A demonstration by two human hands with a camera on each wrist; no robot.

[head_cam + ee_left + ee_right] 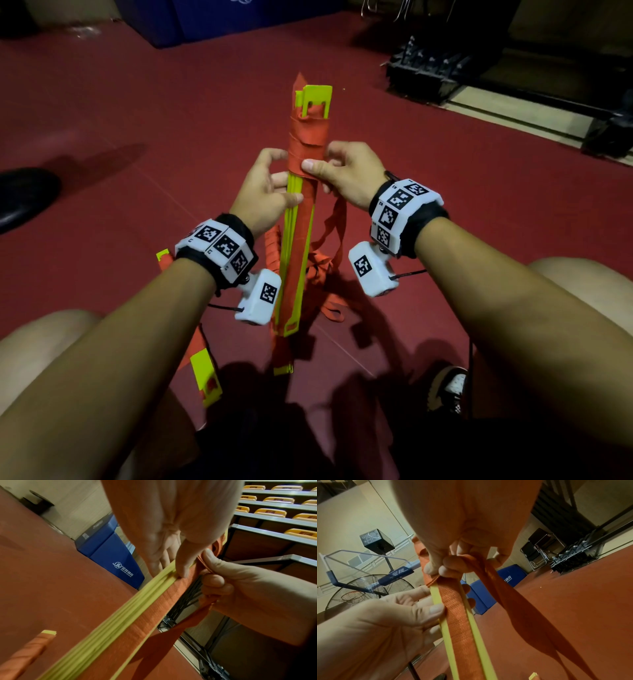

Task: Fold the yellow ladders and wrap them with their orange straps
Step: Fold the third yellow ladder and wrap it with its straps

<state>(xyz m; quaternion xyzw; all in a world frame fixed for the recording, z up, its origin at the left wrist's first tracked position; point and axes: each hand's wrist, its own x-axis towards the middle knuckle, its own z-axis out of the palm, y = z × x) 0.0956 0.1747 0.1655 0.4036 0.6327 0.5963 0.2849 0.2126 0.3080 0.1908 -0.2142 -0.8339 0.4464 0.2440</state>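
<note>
A folded bundle of yellow ladder slats [317, 94] is held up over the red floor, its far end wound with several turns of orange strap [308, 140]. My left hand [267, 186] grips the slats [109, 626] from the left, thumb across the front [435, 610]. My right hand [337, 171] pinches the strap [452, 599] against the bundle at the lowest turn, thumb on top. Loose strap [330, 233] hangs from the right hand to a heap on the floor [317, 270]. A second ladder bundle [205, 377] lies on the floor at lower left.
I sit on the red floor [102, 120] with my knees on both sides. A dark shoe [24, 197] is at the left edge. A blue mat [212, 20] stands at the back. A black metal frame [424, 72] and bleacher base lie at back right.
</note>
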